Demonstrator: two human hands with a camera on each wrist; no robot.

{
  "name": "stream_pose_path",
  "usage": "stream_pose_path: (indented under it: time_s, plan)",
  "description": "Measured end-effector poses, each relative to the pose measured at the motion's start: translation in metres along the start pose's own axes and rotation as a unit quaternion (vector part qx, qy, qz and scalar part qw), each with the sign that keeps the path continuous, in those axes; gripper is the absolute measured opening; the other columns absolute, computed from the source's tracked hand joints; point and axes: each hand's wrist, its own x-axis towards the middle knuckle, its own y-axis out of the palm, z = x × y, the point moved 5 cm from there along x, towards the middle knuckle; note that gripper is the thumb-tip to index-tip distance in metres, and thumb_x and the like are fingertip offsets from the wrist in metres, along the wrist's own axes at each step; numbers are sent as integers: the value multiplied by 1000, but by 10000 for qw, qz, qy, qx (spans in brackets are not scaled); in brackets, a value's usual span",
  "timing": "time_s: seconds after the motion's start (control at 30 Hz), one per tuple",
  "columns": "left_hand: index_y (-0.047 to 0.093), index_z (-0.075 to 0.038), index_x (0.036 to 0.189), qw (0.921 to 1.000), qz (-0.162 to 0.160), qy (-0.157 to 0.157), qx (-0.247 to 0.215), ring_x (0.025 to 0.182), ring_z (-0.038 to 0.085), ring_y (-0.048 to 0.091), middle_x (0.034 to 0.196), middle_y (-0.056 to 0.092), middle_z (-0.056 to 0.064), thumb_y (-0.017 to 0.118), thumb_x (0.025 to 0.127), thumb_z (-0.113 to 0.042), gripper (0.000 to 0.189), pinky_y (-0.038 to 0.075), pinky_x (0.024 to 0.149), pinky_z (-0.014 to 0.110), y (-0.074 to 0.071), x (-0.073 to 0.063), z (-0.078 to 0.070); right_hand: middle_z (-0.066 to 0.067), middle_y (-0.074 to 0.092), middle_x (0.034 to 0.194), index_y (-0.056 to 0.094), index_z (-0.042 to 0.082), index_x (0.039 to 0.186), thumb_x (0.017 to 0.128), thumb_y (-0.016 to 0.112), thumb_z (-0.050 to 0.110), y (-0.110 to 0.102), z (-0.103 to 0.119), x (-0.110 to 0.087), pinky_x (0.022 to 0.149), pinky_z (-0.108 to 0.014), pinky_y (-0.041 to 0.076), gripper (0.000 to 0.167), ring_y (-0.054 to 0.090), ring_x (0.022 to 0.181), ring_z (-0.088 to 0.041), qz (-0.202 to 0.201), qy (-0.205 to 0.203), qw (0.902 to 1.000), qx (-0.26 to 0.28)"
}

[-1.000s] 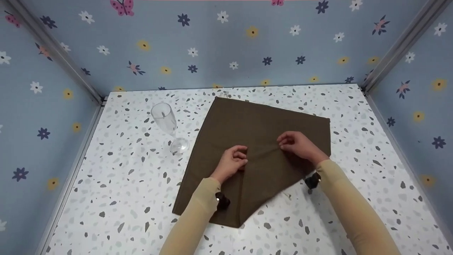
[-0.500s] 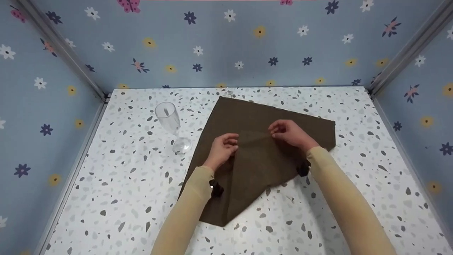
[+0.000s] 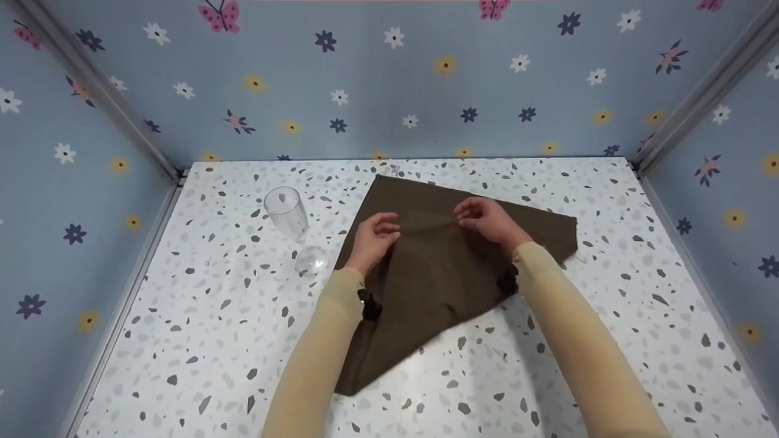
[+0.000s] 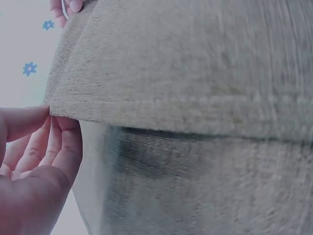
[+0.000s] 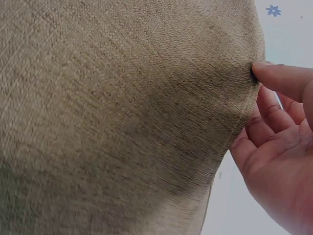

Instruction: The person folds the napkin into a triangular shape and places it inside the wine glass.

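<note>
A dark brown, woven cloth [image 3: 420,274] spreads over the middle of the head view, on a white surface [image 3: 207,316] speckled with grey chips. One corner of it points to the upper right of the frame, another to the bottom centre. The person's left hand [image 3: 374,242], just left of the frame's centre, has its grip clamped on the cloth: in the left wrist view, thumb and fingers pinch it at the end of a stitched edge, with a shadowed layer of the same fabric below. The right hand [image 3: 490,222], right of centre, also has its grip clamped on the cloth; the right wrist view shows thumb and fingers pinching its edge at the right of the frame. Between the hands, a flap of fabric lies over another layer.

Pale yellow sleeves [image 3: 587,340] cover both arms. A clear stemmed glass [image 3: 287,216] stands left of the cloth, apart from both hands. Light blue wall panels [image 3: 389,79] printed with flowers and butterflies fill the top.
</note>
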Motion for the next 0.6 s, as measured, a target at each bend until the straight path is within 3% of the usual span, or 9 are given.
stream_pose_path:
  time_s: [0.27, 0.43, 0.6]
  plan:
    - [54, -4, 131, 9952, 514, -767, -315, 104, 23, 61, 120, 62, 12, 65, 86, 6, 48, 50, 86, 35, 1, -8, 20, -17, 63, 106, 61, -4, 115, 93, 59, -1, 5, -11, 6, 77, -30, 46, 22, 58, 96, -25, 70, 150, 9997, 190]
    - [57, -4, 127, 9893, 791, -1207, -196, 100, 21, 61, 116, 64, 10, 66, 87, 4, 42, 52, 84, 35, -2, -15, 27, -17, 63, 105, 62, -4, 113, 93, 59, -2, 8, -19, 6, 76, -30, 46, 21, 58, 95, -25, 89, 234, 9995, 199]
    - [60, -1, 122, 9856, 968, -1384, -98, 94, 22, 63, 111, 65, 11, 68, 86, 3, 37, 53, 80, 36, -7, -20, 33, -16, 63, 104, 62, -3, 112, 92, 60, -1, 13, -29, 2, 79, -31, 46, 20, 57, 94, -23, 127, 461, 9988, 45]
